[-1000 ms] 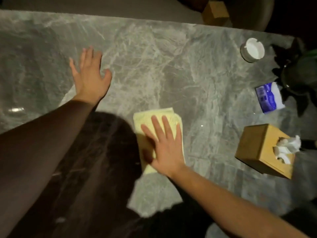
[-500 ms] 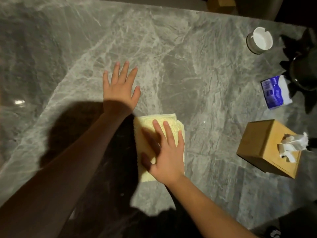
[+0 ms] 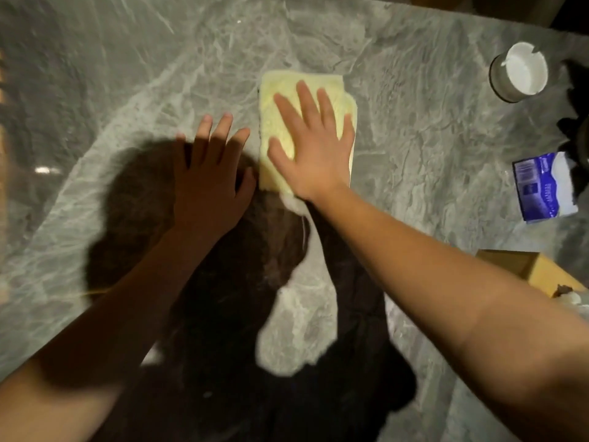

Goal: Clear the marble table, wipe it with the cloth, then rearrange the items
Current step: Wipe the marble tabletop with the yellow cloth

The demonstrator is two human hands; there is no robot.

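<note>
A folded pale yellow cloth (image 3: 280,100) lies flat on the grey marble table (image 3: 414,148). My right hand (image 3: 314,151) presses down on the cloth with its palm flat and fingers spread, covering the cloth's near right part. My left hand (image 3: 212,173) rests flat on the bare marble just left of the cloth, fingers apart, holding nothing, partly in my own shadow.
A white round ashtray (image 3: 519,73) stands at the far right. A blue and white tissue packet (image 3: 538,186) lies at the right edge beside a dark object (image 3: 577,129). A wooden tissue box (image 3: 529,269) shows behind my right forearm.
My right hand has pushed the cloth away from me across the marble. My left hand slid right and nearer, ending beside the cloth. The view tilted, leaving the tissue box mostly hidden.
</note>
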